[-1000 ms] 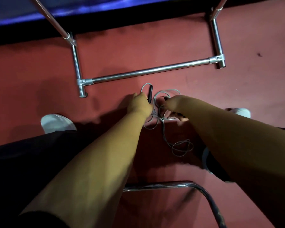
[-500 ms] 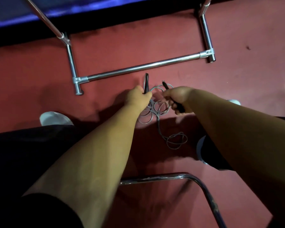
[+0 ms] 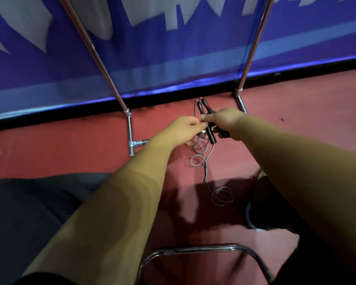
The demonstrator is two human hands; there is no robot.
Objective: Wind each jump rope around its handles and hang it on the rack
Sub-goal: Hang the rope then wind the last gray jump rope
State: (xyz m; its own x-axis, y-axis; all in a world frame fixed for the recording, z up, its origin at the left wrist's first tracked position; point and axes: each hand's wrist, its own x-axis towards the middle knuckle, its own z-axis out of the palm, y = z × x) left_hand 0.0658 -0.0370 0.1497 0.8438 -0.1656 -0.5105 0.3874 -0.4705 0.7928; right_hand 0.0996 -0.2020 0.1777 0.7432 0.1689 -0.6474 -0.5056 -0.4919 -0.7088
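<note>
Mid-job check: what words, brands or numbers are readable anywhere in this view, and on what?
Blue banner behind the chrome rack: big white letter shapes, cropped and motion-blurred, unreadable.
Black jump rope handles in the right hand: no marking visible.
Thin grey cord pinched by the left hand: none.

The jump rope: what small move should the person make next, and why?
Probably the left hand should carry the cord once round the handles. The right hand grips both black handles together, the left hand seems to pinch the cord beside them, and the rest hangs loose in loops to the floor.
</note>
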